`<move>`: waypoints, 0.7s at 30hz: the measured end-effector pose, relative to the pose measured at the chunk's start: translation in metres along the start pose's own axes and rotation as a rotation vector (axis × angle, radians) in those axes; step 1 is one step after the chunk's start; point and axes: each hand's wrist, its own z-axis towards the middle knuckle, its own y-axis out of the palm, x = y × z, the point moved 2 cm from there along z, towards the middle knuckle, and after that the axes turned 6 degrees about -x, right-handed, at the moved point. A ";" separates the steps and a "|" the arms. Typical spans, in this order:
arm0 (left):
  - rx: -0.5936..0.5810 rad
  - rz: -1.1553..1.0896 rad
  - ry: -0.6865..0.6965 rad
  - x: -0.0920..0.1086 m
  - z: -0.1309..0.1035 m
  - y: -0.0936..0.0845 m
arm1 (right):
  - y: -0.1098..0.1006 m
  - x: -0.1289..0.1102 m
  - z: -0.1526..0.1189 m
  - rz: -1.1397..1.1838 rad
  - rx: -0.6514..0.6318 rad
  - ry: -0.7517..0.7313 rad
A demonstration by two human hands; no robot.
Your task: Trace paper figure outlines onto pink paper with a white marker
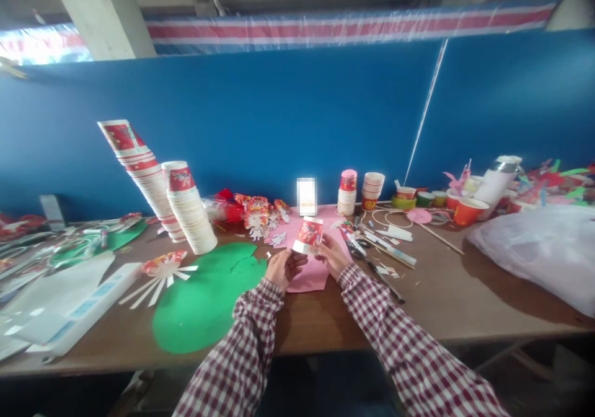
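Observation:
In front of me, a red-and-white printed paper cup is held tilted above a pink sheet. My right hand grips it at its right side. My left hand has its fingers curled at the cup's lower left edge, partly hidden from view. Under and beside my left forearm lies a big green paper shape. Behind the cup are several cut-out paper figures with red and orange tops. A pen-like dark tool rests to the right of my right hand.
Two tall leaning stacks of cups, a farther one and a nearer one, stand at left. Shorter cup stacks are at the back. A white plastic bag and an orange cup sit at right. A blue partition closes the back.

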 end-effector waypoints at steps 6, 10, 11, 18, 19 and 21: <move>0.150 0.041 0.230 0.000 0.005 -0.010 | 0.000 -0.001 -0.001 -0.066 0.010 0.003; 0.031 0.063 0.286 0.000 0.004 -0.003 | 0.008 -0.005 -0.004 -0.118 -0.052 -0.012; -0.007 0.069 0.284 -0.001 0.004 -0.001 | 0.009 -0.006 -0.004 -0.130 -0.069 -0.015; -0.079 0.072 0.251 -0.007 0.008 -0.002 | 0.007 -0.002 -0.003 -0.162 -0.106 0.003; -0.079 0.070 0.244 -0.008 0.009 -0.003 | 0.007 -0.001 -0.003 -0.157 -0.103 0.007; -0.077 0.064 0.228 -0.008 0.009 -0.004 | 0.006 0.000 -0.003 -0.143 -0.095 0.018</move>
